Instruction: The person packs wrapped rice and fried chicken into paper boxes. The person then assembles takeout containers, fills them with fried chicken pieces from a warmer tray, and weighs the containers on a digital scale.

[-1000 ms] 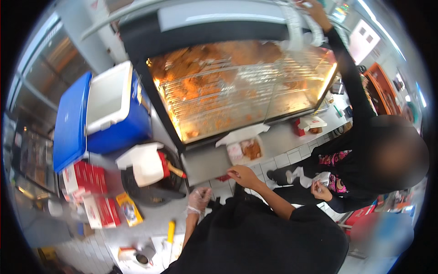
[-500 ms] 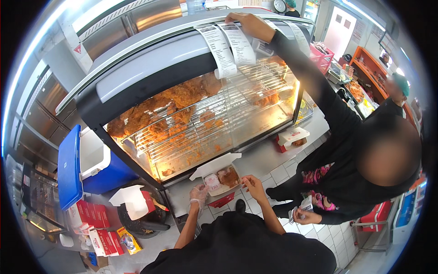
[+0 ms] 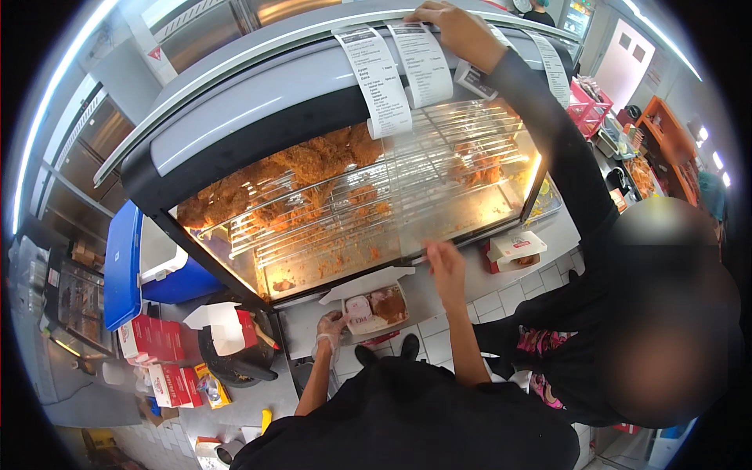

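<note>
An open paper food box [image 3: 384,333] with a white lid flap is held in front of the display cabinet; a wrapped pinkish-white packet [image 3: 359,309] and a brown-sauced food portion [image 3: 388,304] lie inside. My left hand [image 3: 332,323], in a clear plastic glove, grips the box by its left side. My bare right hand [image 3: 446,270] is raised off the box, by the lower front edge of the heated glass cabinet [image 3: 337,286]. Its fingers are bent and blurred, so I cannot tell whether they touch the glass or hold anything. Fried chicken [image 3: 313,168] sits on the cabinet's wire racks.
A co-worker's hand [image 3: 450,31] rests on the cabinet top beside hanging paper receipts [image 3: 376,86]; that person stands close on my right. Another food box [image 3: 513,249] sits right of mine. On the left are a blue cooler [image 3: 125,266], an open carton [image 3: 223,329] and stacked red boxes [image 3: 149,341].
My right hand has left the box's right edge and moved up toward the cabinet. My left hand still holds the box. The co-worker has leaned nearer, the arm still stretched to the cabinet top.
</note>
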### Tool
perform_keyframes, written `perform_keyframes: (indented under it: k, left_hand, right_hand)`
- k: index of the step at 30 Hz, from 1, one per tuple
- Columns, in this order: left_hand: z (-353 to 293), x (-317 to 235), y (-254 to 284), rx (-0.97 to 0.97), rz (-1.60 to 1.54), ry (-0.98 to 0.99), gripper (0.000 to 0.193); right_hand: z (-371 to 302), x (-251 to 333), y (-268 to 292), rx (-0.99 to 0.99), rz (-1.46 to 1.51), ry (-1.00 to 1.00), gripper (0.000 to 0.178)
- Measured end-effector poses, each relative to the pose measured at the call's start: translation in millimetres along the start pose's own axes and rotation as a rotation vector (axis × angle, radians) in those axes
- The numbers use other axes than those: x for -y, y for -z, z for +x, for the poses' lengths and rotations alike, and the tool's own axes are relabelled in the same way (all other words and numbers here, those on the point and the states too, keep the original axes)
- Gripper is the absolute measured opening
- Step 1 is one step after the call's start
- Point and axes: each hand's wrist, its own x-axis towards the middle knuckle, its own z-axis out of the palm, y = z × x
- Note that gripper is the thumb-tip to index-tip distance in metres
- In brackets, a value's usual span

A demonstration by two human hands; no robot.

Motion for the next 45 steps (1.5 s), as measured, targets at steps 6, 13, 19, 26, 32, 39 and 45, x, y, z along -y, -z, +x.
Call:
perform_keyframes:
  k: [6, 13, 19, 26, 32, 39, 45]
  left_hand:
    - [8.3, 14.4, 3.1, 0.023, 0.042, -0.054, 0.04]
    - [9.6, 4.4, -0.4, 0.061, -0.086, 0.016, 0.037]
    - [12.1, 27.6, 3.3, 0.027, 0.028, -0.013, 0.05]
    - [26.4, 75.2, -1.8, 0.068, -0.048, -0.072, 0.037]
    - [11.1, 22.4, -1.2, 0.07, -0.043, -0.101, 0.061]
    - [4.7, 8.9, 4.3, 0.152, -0.256, 0.056, 0.057]
    - [1.4, 0.3, -0.2, 0.18, -0.339, 0.108, 0.051]
  right_hand:
    - [91.0, 140.7, -68.0, -0.251, 0.132, 0.457, 0.023]
    - [121.4, 153.1, -114.1, -0.083, 0.522, 0.484, 0.028]
    - [7.7, -12.9, -99.3, 0.453, 0.24, 0.033, 0.02]
    - [-81.6, -131.1, -43.8, 0.344, -0.693, 0.283, 0.016]
    - [-77.9, -89.3, -39.2, 0.305, -0.655, 0.113, 0.016]
    - [49.3, 17.5, -31.7, -0.321, -0.491, 0.691, 0.01]
    - [161.3, 225.2, -47.9, -0.408, -0.083, 0.69, 0.039]
